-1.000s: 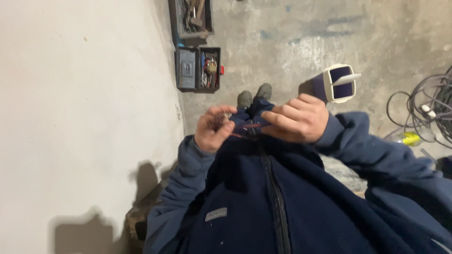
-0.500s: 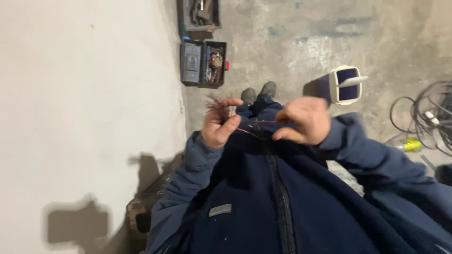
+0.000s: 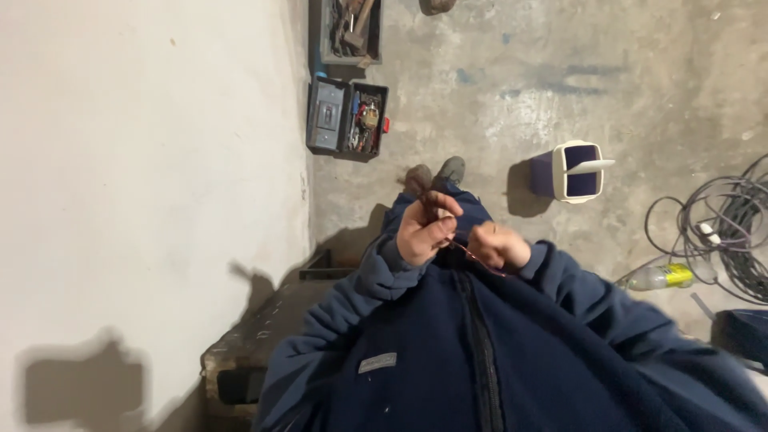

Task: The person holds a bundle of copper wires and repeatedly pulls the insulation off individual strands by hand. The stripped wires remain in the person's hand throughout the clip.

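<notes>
I look straight down my dark blue fleece jacket at both hands, held close together at waist height above my shoes. My left hand [image 3: 424, 228] is closed on a small bundle of thin reddish-brown wire strands [image 3: 430, 204] that sticks up past my fingers. My right hand [image 3: 498, 244] pinches a single thin red strand [image 3: 472, 256] that runs from the bundle across to it. The two hands nearly touch.
A pale wall [image 3: 144, 160] fills the left. On the concrete floor lie an open toolbox [image 3: 348, 118], a tray of tools [image 3: 348, 30], a small white-rimmed bin [image 3: 572, 170], a coil of cables [image 3: 720, 232] and a plastic bottle [image 3: 660, 277]. A dark block [image 3: 256, 344] sits by my left side.
Both hands have dropped lower and drawn closer together; the stretched red strand between them is now shorter. My view has tipped, showing more floor.
</notes>
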